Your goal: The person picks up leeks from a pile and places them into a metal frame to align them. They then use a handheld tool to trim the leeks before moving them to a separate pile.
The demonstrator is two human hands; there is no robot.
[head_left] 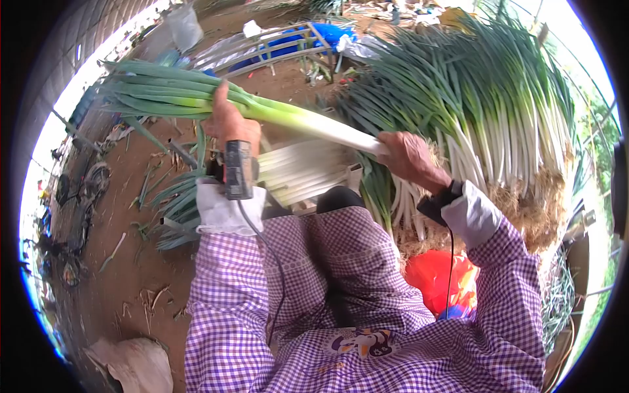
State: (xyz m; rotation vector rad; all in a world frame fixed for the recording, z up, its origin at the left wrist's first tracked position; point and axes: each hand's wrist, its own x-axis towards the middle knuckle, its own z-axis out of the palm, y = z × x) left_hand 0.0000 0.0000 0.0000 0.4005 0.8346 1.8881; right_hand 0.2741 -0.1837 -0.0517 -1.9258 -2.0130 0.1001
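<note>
A long leek with a white shank and green leaves is stretched between my two hands, leaves toward the left. My left hand is wrapped round it where the leaves begin, thumb up. Around the white root end my right hand is closed; the roots there are hidden or too blurred to tell. Below the leek, several white leek shanks lie side by side in front of my knees, their green leaves spilling out to the left.
A large pile of leeks with roots stands on the right. Behind is a low slatted frame beside blue sheeting. A red plastic bag lies by my right leg, a pale sack at lower left. Leaf scraps litter the brown floor.
</note>
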